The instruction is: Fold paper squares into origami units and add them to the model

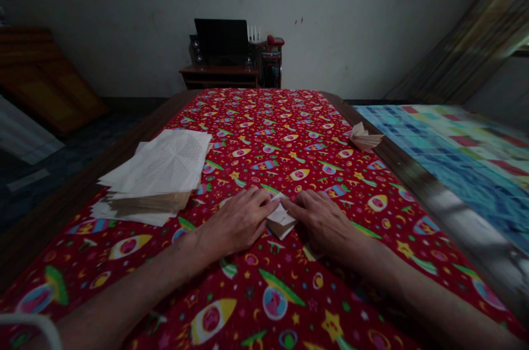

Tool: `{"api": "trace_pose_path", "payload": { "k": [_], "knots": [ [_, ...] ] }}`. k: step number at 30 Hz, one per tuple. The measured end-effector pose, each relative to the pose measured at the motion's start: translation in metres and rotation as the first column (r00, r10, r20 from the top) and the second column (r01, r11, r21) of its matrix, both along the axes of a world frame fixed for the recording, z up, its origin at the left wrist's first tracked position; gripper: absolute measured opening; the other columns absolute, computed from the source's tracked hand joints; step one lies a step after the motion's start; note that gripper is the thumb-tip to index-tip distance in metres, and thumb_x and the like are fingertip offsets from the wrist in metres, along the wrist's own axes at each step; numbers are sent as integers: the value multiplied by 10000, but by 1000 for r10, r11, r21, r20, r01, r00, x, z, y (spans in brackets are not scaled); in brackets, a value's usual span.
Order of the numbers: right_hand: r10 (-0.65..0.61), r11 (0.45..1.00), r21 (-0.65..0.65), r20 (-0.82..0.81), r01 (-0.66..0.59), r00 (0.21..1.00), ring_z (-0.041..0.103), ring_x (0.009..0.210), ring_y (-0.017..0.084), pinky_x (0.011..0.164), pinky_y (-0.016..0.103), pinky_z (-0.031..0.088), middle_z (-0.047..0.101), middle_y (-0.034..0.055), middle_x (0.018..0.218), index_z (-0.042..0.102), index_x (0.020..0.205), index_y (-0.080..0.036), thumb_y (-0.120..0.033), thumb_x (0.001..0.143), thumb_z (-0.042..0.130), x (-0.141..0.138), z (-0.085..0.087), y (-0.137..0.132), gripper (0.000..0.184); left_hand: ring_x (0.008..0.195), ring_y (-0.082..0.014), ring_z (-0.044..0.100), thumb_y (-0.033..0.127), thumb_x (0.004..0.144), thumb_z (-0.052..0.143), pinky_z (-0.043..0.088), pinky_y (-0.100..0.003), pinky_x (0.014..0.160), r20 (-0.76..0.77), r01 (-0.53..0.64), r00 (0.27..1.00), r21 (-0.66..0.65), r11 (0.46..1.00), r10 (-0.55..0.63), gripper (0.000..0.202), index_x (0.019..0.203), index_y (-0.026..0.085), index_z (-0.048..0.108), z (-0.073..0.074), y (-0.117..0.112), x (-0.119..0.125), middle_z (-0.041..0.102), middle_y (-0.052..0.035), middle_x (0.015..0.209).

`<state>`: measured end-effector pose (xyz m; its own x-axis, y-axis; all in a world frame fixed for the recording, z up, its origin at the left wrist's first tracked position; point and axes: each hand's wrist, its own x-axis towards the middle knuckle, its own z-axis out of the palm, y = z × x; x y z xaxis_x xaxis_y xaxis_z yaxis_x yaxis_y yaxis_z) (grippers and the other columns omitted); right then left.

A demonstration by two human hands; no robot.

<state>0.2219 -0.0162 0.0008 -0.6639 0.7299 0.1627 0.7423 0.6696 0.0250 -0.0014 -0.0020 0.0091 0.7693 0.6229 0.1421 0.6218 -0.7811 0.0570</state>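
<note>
Between my hands, on the red patterned cloth (273,284), lies a small folded piece of paper (281,223). My left hand (248,215) grips its left side, the thumb pressed on the upper part and the other fingers curled. From the right, my right hand (316,215) pinches the paper's upper right edge with thumb and forefinger. Left of my left hand sits a stack of thin paper sheets (169,160), the top ones whitish with crease lines, browner ones below. A folded paper piece with several points (366,138) stands near the cloth's right edge.
Dark wooden edging (136,146) frames the cloth. At the far end a black monitor (222,41) with speakers stands on a small desk (221,71). A bed with a blue checked cover (446,162) is to the right, a wooden cabinet (45,80) to the left.
</note>
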Motion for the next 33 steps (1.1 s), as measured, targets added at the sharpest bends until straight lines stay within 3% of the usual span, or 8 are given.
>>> {"api": "trace_pose_path", "payload": {
  "k": [4,8,16,21,25,29,33],
  "knots": [
    [-50,997,61,25,49,998,502,930,219,899,398,391,550,77,990,443,1320,-209,-68,848,449,-5,1,0,493,1009,-253,463,162,880,418,466,-418,908,-6,-18,1000,2,1000,18,404,1282,132,456,0,1,1,516,-104,1101],
    [-73,996,62,56,70,996,520,950,228,887,398,406,564,87,996,467,1292,-199,-71,868,426,-9,6,1,444,1010,-248,463,165,883,425,467,-406,907,2,-16,1000,3,1000,16,380,1258,129,474,-1,1,1,516,-107,1103],
    [14,997,-71,-46,-17,999,492,808,173,784,345,412,543,50,928,509,1205,-220,-67,837,484,5,7,-2,399,945,-234,496,172,921,415,490,-383,830,13,5,1000,76,997,-6,273,1153,137,555,-5,-1,-4,546,-95,1017],
    [51,977,-188,-266,-103,963,499,790,157,692,287,411,554,46,904,605,1005,-213,-207,889,503,14,10,-4,154,892,-187,536,185,922,472,490,-305,762,216,10,976,37,999,-18,175,986,168,635,-10,0,-10,579,-63,923],
    [50,982,-140,-467,-130,883,543,790,153,674,266,423,607,68,910,655,952,-181,-313,898,539,11,4,-3,184,877,-166,566,168,899,523,482,-282,766,425,37,905,-33,999,-20,124,907,155,646,-15,3,-13,622,-55,916],
    [-50,980,-190,-505,-55,862,542,708,127,628,245,400,608,44,804,648,791,-172,-298,936,473,6,-3,-1,260,847,-151,585,165,864,583,473,-271,763,526,31,849,-140,990,48,66,828,160,638,-16,5,-12,634,-35,877],
    [-115,981,-194,-513,15,851,515,661,121,594,240,376,579,20,737,598,754,-178,-296,940,463,2,-4,-1,258,793,-127,582,186,867,584,458,-245,726,558,-31,814,-239,971,164,124,753,162,626,-15,6,-8,610,-12,823]
  ]
}}
